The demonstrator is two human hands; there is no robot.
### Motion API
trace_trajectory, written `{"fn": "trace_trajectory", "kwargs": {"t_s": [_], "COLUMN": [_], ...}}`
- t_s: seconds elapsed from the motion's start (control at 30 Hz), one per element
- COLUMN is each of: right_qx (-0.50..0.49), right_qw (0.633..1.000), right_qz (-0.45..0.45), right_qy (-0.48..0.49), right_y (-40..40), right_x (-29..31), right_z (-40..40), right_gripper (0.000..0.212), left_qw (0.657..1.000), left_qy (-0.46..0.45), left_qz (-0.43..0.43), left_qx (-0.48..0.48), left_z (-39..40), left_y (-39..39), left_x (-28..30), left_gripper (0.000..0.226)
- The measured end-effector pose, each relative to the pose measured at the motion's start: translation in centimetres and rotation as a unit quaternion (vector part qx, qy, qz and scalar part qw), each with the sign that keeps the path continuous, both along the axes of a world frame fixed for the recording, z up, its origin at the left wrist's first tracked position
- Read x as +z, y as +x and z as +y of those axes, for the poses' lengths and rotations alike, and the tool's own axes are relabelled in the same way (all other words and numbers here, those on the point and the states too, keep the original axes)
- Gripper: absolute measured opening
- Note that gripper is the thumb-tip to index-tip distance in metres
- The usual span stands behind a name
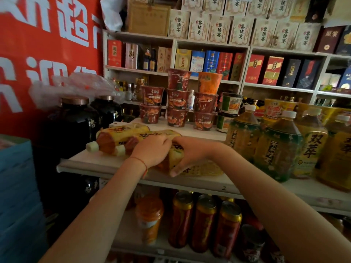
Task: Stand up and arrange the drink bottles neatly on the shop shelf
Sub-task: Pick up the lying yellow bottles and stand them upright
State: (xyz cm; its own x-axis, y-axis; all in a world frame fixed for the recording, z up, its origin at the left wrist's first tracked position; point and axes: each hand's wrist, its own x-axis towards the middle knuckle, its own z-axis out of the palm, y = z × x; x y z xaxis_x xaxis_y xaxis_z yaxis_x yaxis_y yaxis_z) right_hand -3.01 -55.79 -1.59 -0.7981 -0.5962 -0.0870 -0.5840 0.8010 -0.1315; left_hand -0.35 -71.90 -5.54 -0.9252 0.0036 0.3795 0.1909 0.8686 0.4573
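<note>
Both hands, left [152, 151] and right [187, 155], are clenching one lying bottle [175, 158]; two more [117, 138] are lying at ten o'clock on the shelf [91, 162].

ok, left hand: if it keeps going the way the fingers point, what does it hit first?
The left hand points up-right across the lying bottle it rests on. Past that, probably the right hand gripping the same bottle; depth is unclear.
</note>
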Motion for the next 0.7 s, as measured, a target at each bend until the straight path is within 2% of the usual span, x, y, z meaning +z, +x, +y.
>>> {"fn": "trace_trajectory", "kwargs": {"t_s": [0.1, 0.17, 0.2, 0.27, 0.33, 0.37, 0.43, 0.5, 0.57, 0.7], "right_qx": [-0.015, -0.031, -0.042, -0.078, -0.135, -0.170, -0.229, -0.257, -0.265, -0.287], "right_qw": [0.999, 0.995, 0.988, 0.957, 0.897, 0.860, 0.786, 0.737, 0.733, 0.770], "right_qz": [0.011, 0.037, 0.041, 0.040, 0.044, 0.050, 0.057, 0.078, 0.111, 0.188], "right_qy": [-0.034, -0.091, -0.143, -0.277, -0.418, -0.478, -0.571, -0.620, -0.617, -0.538], "right_y": [0.1, 0.3, 0.3, 0.5, 0.4, 0.3, 0.4, 0.5, 0.5, 0.9], "right_x": [-0.4, -0.5, -0.4, 0.0, 0.1, 0.0, -0.6, -1.3, -2.2, -3.1], "right_z": [0.3, 1.0, 1.7, 3.0, 4.3, 4.8, 5.6, 6.4, 7.2, 7.8], "right_gripper": [0.107, 0.101, 0.096, 0.085, 0.083, 0.085, 0.089, 0.089, 0.095, 0.113], "left_qw": [0.999, 0.989, 0.976, 0.925, 0.896, 0.900, 0.931, 0.948, 0.954, 0.959], "left_qy": [0.030, 0.118, 0.197, 0.370, 0.434, 0.417, 0.317, 0.226, 0.202, 0.203], "left_qz": [0.037, 0.084, 0.099, 0.082, 0.015, -0.020, -0.069, -0.095, -0.080, -0.042], "left_qx": [0.001, 0.003, -0.001, -0.040, -0.099, -0.124, -0.168, -0.204, -0.208, -0.193], "left_z": [-0.9, -1.3, -1.2, -0.5, 1.2, 2.2, 4.6, 7.2, 9.5, 11.5], "left_y": [0.6, 1.1, 1.3, 1.7, 2.0, 2.0, 1.9, 1.9, 1.7, 0.7], "left_x": [-0.9, -1.2, -1.2, -0.6, 0.0, 0.0, -0.3, -0.8, -1.0, -0.7], "left_gripper": [0.046, 0.041, 0.036, 0.028, 0.023, 0.026, 0.051, 0.076, 0.082, 0.073]}}
